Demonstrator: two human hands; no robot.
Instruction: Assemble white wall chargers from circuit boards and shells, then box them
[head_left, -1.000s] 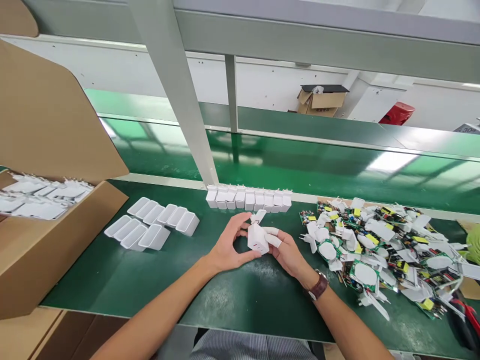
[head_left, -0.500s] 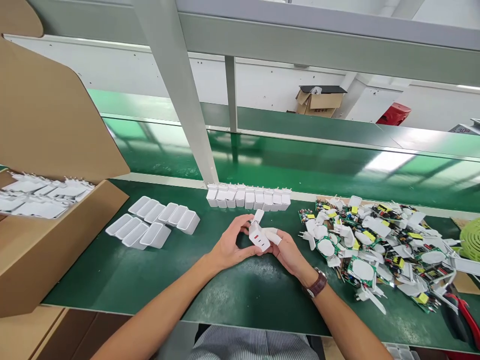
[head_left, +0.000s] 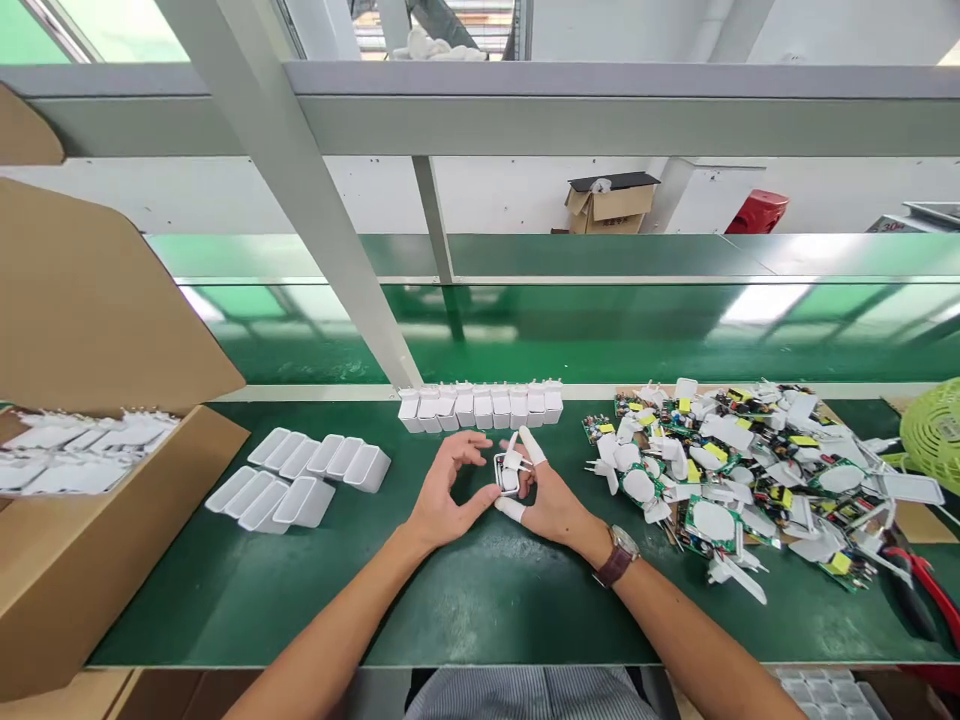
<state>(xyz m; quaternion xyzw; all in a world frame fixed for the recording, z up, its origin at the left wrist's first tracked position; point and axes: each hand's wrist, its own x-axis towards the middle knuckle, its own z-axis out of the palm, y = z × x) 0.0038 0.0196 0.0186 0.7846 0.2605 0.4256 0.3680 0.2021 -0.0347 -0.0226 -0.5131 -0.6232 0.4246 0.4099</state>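
Note:
A small white charger [head_left: 508,471] with plug prongs sits between my two hands above the green table [head_left: 480,600]. My right hand [head_left: 544,495] grips it with finger cots on thumb and forefinger. My left hand [head_left: 446,490] curls around its left side, thumb touching near its base, fingers bent above it. Just behind the hands stands a row of assembled white chargers [head_left: 480,405]. To the right lies a heap of circuit boards and white plug covers [head_left: 742,475].
Empty white shells [head_left: 300,475] lie in two rows at the left. A cardboard box [head_left: 90,500] with white parts stands at the far left edge. A slanted grey post [head_left: 315,220] rises behind. A green fan [head_left: 934,430] and red-handled pliers [head_left: 926,590] are at the far right.
The camera tilted up. The charger has been turned in my hands, from showing its port face to showing its prongs, and my hands have shifted slightly away from me.

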